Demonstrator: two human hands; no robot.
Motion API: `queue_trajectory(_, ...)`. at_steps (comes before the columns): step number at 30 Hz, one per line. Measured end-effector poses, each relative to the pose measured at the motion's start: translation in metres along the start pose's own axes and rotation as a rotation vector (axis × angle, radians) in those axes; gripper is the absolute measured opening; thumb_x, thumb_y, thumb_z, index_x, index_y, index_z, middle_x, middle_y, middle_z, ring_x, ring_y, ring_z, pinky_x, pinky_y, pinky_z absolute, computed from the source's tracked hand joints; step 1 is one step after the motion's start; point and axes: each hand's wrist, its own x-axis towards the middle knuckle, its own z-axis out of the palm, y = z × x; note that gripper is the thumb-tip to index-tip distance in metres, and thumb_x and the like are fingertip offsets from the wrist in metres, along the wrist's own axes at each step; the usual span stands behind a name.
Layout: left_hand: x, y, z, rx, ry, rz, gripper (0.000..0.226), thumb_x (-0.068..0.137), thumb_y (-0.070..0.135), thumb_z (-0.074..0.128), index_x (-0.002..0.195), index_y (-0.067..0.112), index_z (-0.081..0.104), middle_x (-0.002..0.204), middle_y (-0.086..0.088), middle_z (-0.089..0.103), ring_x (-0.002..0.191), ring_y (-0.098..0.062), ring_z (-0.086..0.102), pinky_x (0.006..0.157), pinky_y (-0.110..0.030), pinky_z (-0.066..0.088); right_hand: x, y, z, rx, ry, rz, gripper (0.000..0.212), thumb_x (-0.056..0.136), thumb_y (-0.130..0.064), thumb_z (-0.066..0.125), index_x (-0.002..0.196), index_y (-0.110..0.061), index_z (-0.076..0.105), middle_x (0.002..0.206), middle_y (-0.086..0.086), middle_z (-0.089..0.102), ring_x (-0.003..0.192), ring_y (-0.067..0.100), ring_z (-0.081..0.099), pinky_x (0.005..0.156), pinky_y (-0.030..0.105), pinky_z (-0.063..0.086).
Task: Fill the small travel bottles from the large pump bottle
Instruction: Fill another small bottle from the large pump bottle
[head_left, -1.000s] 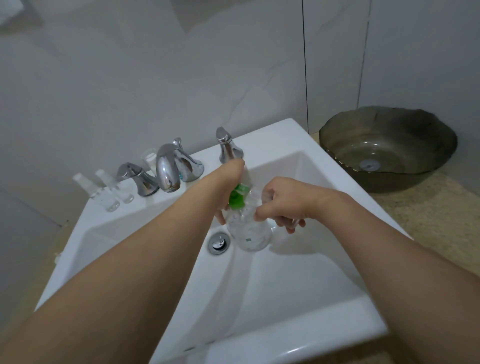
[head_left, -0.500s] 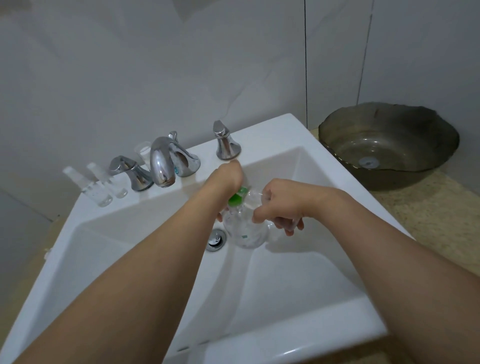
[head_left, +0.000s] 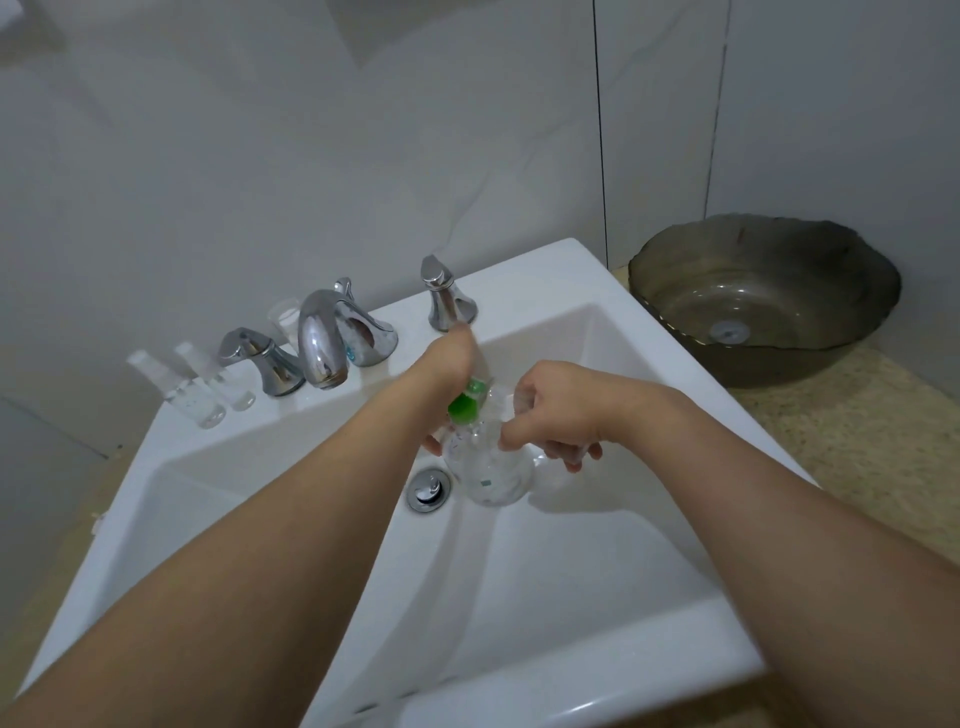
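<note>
- The pump bottle (head_left: 488, 467), clear with a green pump head (head_left: 465, 405), sits over the sink (head_left: 545, 571) basin, just beside the drain (head_left: 429, 489) on its right.
- The left hand (head_left: 449, 374) lies on the green pump head, on the tap side of the drain; its fingers are hidden behind the hand, so I cannot tell how they curl. By the look of it, this hand does the pumping.
- The right hand (head_left: 556, 410) has its fingers curled round a small clear bottle (head_left: 506, 402), barely visible, held up against the spout, beyond the drain and to its right.
- To do this step well: keep the small bottle's mouth directly under the spout and touching it, press slowly, and let each squirt settle before the next.
- Hold both bottles over the basin near the drain, so any drips fall into the sink.
- Two more travel bottles (head_left: 200, 389) wait on the sink ledge, well to the left of the drain, beside the left tap handle (head_left: 262, 358).
</note>
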Motion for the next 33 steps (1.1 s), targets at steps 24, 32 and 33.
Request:
queue_trajectory(24,0.014,-0.005,0.005,-0.087,0.113,0.056,0.051,0.094,0.030,0.020,0.117,0.009,0.060,0.112,-0.020,0.065,0.101,-0.042,0.064,0.086,-0.063,0.052,0.002,0.000,0.003,-0.009,-0.045,0.032,0.027,0.078,-0.028,0.067,0.064,-0.008,0.056,0.046,0.005,0.055,0.046,0.025,0.062,0.043,0.022,0.044)
queue_trajectory(32,0.005,-0.003,0.002,-0.036,0.042,-0.011,0.045,0.089,0.030,0.026,0.107,0.007,0.061,0.103,-0.022,0.069,0.095,-0.041,0.066,0.088,-0.064,0.049,0.001,0.000,0.001,-0.004,-0.027,0.020,0.026,0.077,-0.027,0.068,0.068,-0.007,0.056,0.052,0.009,0.057,0.046,0.025,0.062,0.042,0.023,0.042)
queue_trajectory(33,0.004,-0.002,0.001,-0.022,0.032,-0.012,0.048,0.090,0.033,0.025,0.110,0.008,0.060,0.104,-0.021,0.069,0.096,-0.042,0.065,0.089,-0.064,0.048,0.000,0.000,0.001,0.001,-0.018,0.014,0.025,0.076,-0.028,0.068,0.069,-0.007,0.056,0.052,0.009,0.057,0.046,0.025,0.061,0.042,0.023,0.042)
